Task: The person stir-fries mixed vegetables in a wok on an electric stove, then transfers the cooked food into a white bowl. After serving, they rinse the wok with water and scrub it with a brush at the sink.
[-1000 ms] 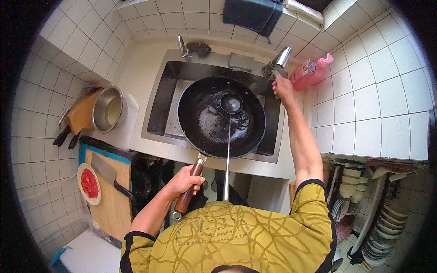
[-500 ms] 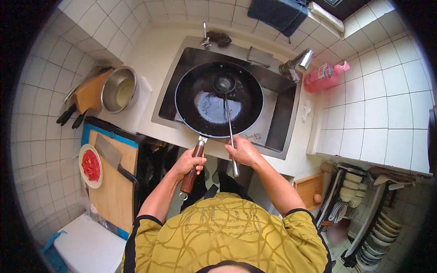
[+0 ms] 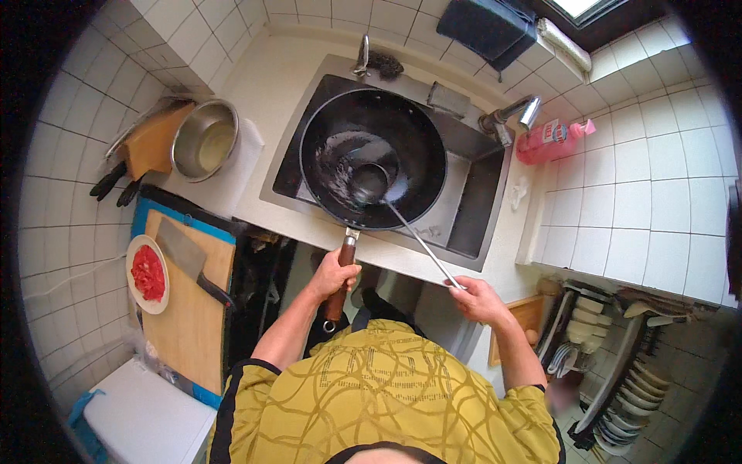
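Note:
A black wok (image 3: 417, 147) with a wet, shiny inside is held over the sink (image 3: 485, 193). Closed around its brown wooden handle is my left hand (image 3: 335, 276). My right hand (image 3: 475, 300) grips the end of a long metal ladle (image 3: 421, 246). The ladle's round bowl rests inside the wok, at the side near the handle. Whether the wok touches the sink's rim cannot be made out.
A faucet (image 3: 506, 122) and a pink pump bottle (image 3: 547, 143) stand at the right. Left are a metal bowl (image 3: 205, 139), a knife block (image 3: 151, 147), and a cutting board (image 3: 182, 325) bearing a cleaver (image 3: 183, 251) and a plate of red pieces (image 3: 148, 280). Dish racks (image 3: 610, 371) stand lower right.
My right hand has moved right and toward me, swinging the ladle handle aslant. The ladle bowl has come from the wok's far side to its near side. My left hand still holds the wok.

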The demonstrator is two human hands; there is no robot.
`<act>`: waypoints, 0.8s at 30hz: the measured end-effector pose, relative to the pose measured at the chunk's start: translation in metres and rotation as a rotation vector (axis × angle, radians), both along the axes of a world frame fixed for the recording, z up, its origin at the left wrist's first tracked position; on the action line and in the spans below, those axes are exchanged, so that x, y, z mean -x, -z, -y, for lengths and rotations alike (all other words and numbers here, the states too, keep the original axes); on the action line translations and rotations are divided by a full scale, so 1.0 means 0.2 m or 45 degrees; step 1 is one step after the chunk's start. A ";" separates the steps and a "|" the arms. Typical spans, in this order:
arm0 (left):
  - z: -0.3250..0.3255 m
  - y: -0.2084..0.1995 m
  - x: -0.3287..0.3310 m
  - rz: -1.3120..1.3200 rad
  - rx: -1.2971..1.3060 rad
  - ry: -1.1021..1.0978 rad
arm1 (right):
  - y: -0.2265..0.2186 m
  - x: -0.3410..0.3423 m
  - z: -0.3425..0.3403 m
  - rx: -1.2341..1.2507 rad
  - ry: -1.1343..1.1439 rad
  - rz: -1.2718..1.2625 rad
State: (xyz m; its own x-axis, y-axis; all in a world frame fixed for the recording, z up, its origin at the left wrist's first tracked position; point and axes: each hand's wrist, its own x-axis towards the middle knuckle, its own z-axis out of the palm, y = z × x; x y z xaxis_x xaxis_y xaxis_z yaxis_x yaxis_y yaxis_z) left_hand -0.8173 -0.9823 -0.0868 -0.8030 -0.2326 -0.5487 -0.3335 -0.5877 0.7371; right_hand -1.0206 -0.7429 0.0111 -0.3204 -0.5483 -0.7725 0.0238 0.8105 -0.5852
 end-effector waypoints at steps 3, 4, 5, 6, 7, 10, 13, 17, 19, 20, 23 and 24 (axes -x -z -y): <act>0.02 -0.03 0.03 0.066 -0.024 -0.005 | -0.05 0.03 -0.10 0.011 -0.314 -0.776; 0.02 -0.03 0.04 0.092 0.006 0.013 | -0.06 0.03 -0.12 0.038 -0.405 -1.038; 0.03 -0.03 0.04 0.102 -0.029 0.010 | -0.06 0.04 -0.11 0.002 -0.388 -1.102; 0.04 -0.04 0.04 0.111 -0.066 0.006 | -0.06 0.05 -0.10 -0.034 -0.371 -1.165; 0.05 -0.04 0.04 0.126 -0.100 0.000 | -0.05 0.05 -0.09 -0.068 -0.354 -1.225; 0.09 -0.01 0.04 0.134 -0.145 0.025 | 0.08 0.06 -0.13 0.138 -0.201 -1.221; 0.11 0.03 0.02 0.088 -0.249 0.038 | 0.22 0.03 -0.16 0.319 0.104 -0.767; 0.09 0.08 -0.01 0.026 -0.284 0.018 | 0.10 -0.07 -0.14 0.479 0.709 0.291; 0.07 0.08 -0.01 -0.007 -0.249 -0.002 | 0.09 -0.12 -0.17 0.544 0.885 0.394; 0.05 0.08 -0.01 -0.023 -0.234 -0.017 | 0.08 -0.13 -0.20 0.561 0.934 0.419; 0.00 0.08 0.02 -0.044 -0.176 -0.066 | 0.07 -0.16 -0.27 0.559 1.028 0.433; -0.01 0.07 0.02 -0.019 -0.178 -0.094 | 0.06 -0.16 -0.28 0.533 1.044 0.417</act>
